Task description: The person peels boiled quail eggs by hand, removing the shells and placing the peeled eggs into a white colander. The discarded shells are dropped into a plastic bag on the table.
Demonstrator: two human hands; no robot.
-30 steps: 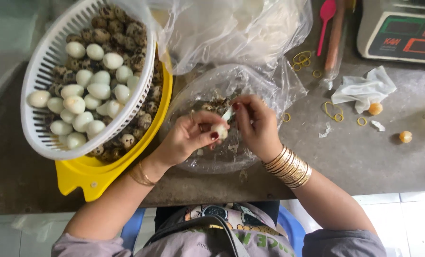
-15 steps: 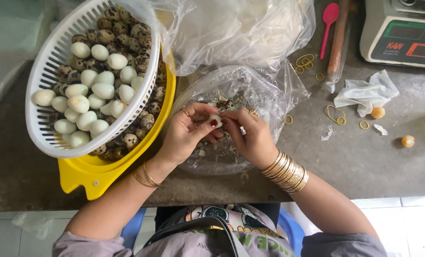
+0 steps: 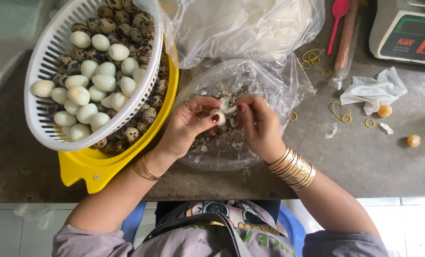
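Far to the left of both hands sits a white slotted basket [image 3: 41, 119], tilted inside a yellow tub [image 3: 86, 166]. Peeled white eggs [image 3: 91, 81] lie in a heap in the basket, and speckled unpeeled eggs [image 3: 146, 114] crowd around them, toward the hands and up along the far rim.

The left hand [image 3: 186, 128] comes next, just right of the tub's edge, with thin gold bangles at the wrist. Its thumb and fingers are pinched on a small egg [image 3: 217, 116], pale and mostly bare. The right hand [image 3: 257, 126] meets it directly: its fingertips grip a strip of shell [image 3: 229, 107] that hangs from the egg's top. So the hands are together, both closed on the one egg, held above a clear bag-lined bowl [image 3: 274, 85] with shell scraps in its bottom. A stack of gold bangles [image 3: 293, 169] rings the right wrist.

Above the hands a large crumpled plastic bag [image 3: 241, 28] rests against the basket. Right of the right hand the grey counter [image 3: 365, 162] carries yellow rubber bands [image 3: 341, 112], a crumpled white tissue [image 3: 374, 90] and two small orange balls [image 3: 414, 140]. Farther up are a pink spoon [image 3: 338, 16] and, at the far right, a weighing scale [image 3: 407, 28].
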